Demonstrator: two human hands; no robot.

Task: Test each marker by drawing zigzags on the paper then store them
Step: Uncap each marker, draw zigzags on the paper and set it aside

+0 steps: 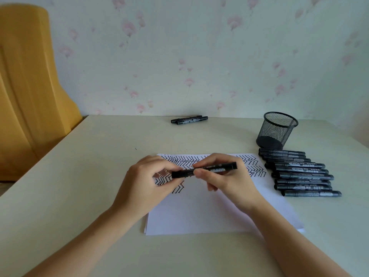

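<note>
Above the white paper I hold one black marker level between both hands. My left hand pinches its left end, where the cap sits. My right hand grips the barrel with thumb and fingers. Rows of black zigzags fill the paper's top part. A row of several black markers lies to the right of the sheet. Behind that row stands a black mesh pen cup, with no marker visible in it.
Two more black markers lie side by side at the table's back edge by the flowered wall. A yellow chair back rises beside the table's left edge. The cream table runs out to my left.
</note>
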